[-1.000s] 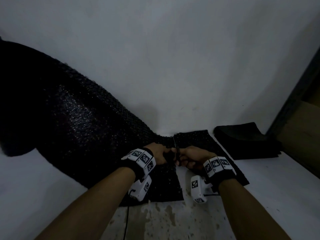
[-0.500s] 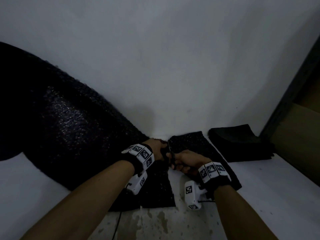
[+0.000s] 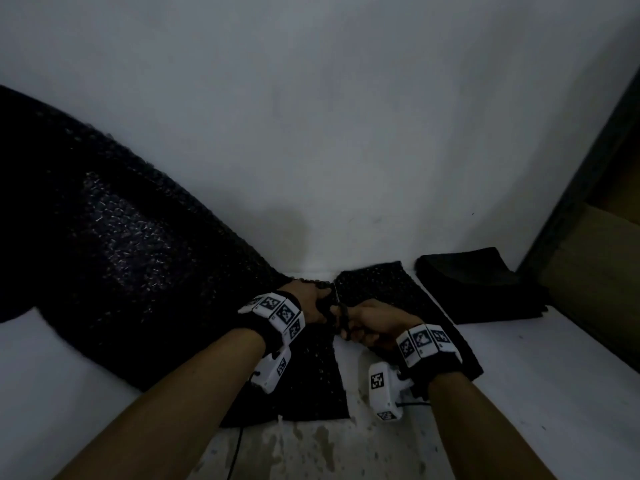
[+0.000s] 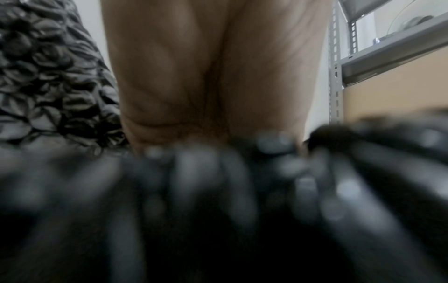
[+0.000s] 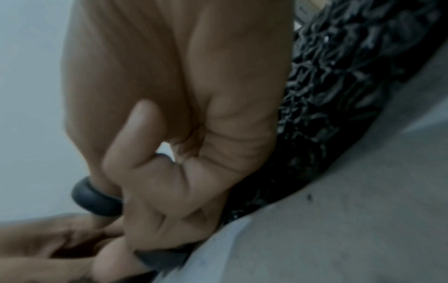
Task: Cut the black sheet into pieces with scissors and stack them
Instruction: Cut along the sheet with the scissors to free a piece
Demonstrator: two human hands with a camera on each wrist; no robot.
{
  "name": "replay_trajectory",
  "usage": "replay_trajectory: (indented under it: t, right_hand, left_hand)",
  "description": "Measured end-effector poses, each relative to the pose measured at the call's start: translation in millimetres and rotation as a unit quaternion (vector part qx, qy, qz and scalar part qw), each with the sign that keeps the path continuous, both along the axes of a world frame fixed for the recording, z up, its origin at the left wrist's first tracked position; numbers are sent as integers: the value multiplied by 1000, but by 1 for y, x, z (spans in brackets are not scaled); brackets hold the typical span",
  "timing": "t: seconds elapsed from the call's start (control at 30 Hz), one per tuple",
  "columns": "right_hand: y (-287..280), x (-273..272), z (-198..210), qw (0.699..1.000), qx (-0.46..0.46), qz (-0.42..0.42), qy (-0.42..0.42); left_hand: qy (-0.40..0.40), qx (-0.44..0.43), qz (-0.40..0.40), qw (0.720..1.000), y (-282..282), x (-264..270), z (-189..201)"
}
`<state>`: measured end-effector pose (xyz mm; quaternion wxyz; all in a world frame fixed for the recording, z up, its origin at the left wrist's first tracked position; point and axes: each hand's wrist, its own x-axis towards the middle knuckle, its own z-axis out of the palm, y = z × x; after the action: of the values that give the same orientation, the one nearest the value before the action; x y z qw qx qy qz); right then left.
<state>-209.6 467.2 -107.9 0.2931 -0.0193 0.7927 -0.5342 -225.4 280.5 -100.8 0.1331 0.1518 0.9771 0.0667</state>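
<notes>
A big black bubbled sheet (image 3: 121,254) slopes from the wall on the left down onto the white table (image 3: 554,375). A cut runs through it from the near edge almost to the wall, with a narrow strip (image 3: 391,292) lying to the right of the cut. My right hand (image 3: 377,323) holds the black scissors (image 3: 341,315) at the far end of the cut, fingers through the handle loops (image 5: 97,201). My left hand (image 3: 311,303) grips the sheet's edge just left of the blades. Its fingertips are hidden behind blurred sheet (image 4: 48,67) in the left wrist view.
A stack of black cut pieces (image 3: 478,289) lies at the back right against the wall. Beyond it stands a grey metal rack (image 4: 387,57) with a cardboard box (image 3: 595,271). The table's near edge (image 3: 311,445) is stained, and a thin cable (image 3: 235,452) hangs there.
Both hands and the scissors have moved farther along the cut towards the wall, and the slit in the sheet has lengthened.
</notes>
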Motion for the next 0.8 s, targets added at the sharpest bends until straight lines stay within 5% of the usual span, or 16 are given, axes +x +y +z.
replay_trajectory:
  t: [0.8]
  right_hand:
    - [-1,-22,0,999,30,13,2]
  left_hand:
    - [10,13,-8,1000,-4,1,-1]
